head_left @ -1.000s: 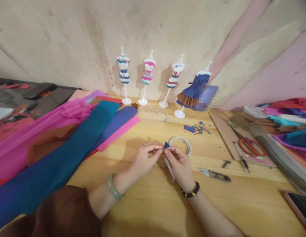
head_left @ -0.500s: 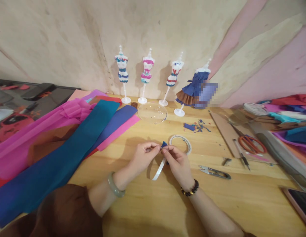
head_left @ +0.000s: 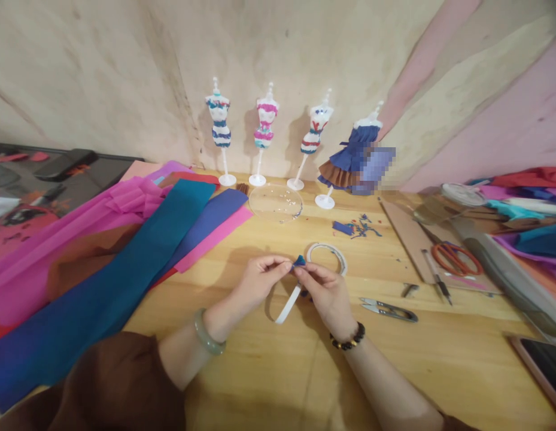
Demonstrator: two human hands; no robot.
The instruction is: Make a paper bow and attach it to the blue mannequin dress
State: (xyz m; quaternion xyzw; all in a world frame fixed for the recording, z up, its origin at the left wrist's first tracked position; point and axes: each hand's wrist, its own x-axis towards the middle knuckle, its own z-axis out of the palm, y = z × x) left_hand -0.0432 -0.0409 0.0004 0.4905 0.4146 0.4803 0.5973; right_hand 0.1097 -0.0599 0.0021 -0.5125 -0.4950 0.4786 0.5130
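Observation:
Between my hands is a small piece of blue crepe paper [head_left: 299, 261], pinched at the fingertips. My left hand [head_left: 266, 278], closed, grips its left side with thumb and forefinger. On the other side my right hand [head_left: 325, 293] is closed on the same piece. A white strip of tape [head_left: 287, 306] hangs in a curve below my right fingers; its upper end is hidden by them. Just behind my right hand, a roll of double-sided tape [head_left: 343, 257] lies flat on the wooden table [head_left: 246, 377].
Several small mannequins [head_left: 221, 120] stand at the wall, one wearing a blue and brown paper dress [head_left: 349, 157]. Coloured crepe paper [head_left: 138, 269] covers the left. Thread snips [head_left: 389, 310], orange-handled scissors [head_left: 455, 258], a pen [head_left: 437, 278] and a phone [head_left: 540, 365] lie at right.
The blue paper between my fingertips has turned a little and shows more of its surface. Both hands keep their pinch, and the view has shifted slightly.

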